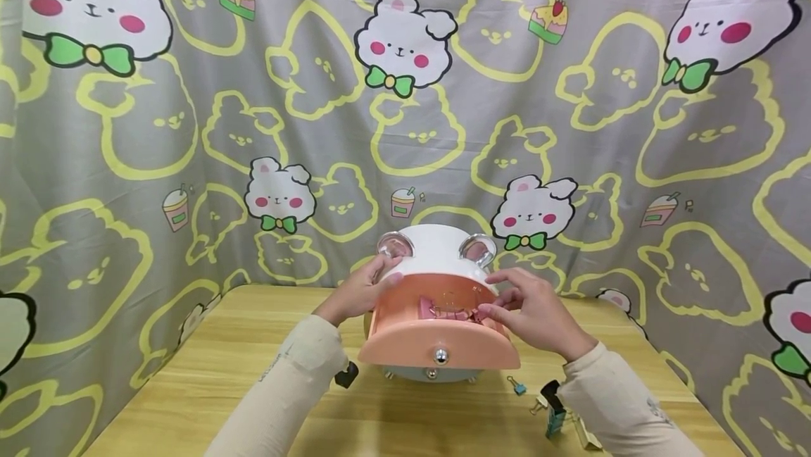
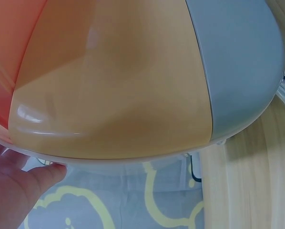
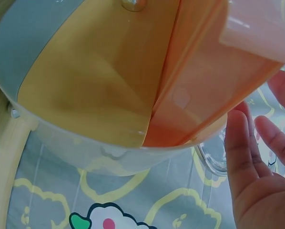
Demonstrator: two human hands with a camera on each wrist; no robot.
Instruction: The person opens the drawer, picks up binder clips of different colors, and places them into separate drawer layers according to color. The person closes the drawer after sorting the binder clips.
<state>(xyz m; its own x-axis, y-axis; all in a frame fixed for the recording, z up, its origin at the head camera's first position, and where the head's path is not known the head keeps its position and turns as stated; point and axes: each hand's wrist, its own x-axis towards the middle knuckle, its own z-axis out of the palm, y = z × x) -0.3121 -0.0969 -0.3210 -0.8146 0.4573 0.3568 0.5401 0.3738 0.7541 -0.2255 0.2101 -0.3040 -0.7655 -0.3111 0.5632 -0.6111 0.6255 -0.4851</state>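
A white desktop drawer box (image 1: 434, 249) with two shiny ears stands on the table. Its peach top drawer (image 1: 437, 344) is pulled out and holds pink and dark red binder clips (image 1: 427, 308). My left hand (image 1: 362, 291) rests on the box's left side by the ear, its thumb near the drawer opening. Over the drawer's right wall is my right hand (image 1: 538, 309), fingers spread and thumb by the clips. Its fingers (image 3: 240, 152) lie beside the drawer wall in the right wrist view. Below the drawer are a yellow panel (image 2: 118, 95) and a grey-blue one (image 2: 242, 67).
A small blue binder clip (image 1: 519, 388) lies in front of the box on the right. Close to the right sleeve are black and dark teal clips (image 1: 555, 420) and a yellow clip (image 1: 588, 436). A black clip (image 1: 346, 374) sits by the left sleeve. A patterned curtain (image 1: 342, 140) hangs behind.
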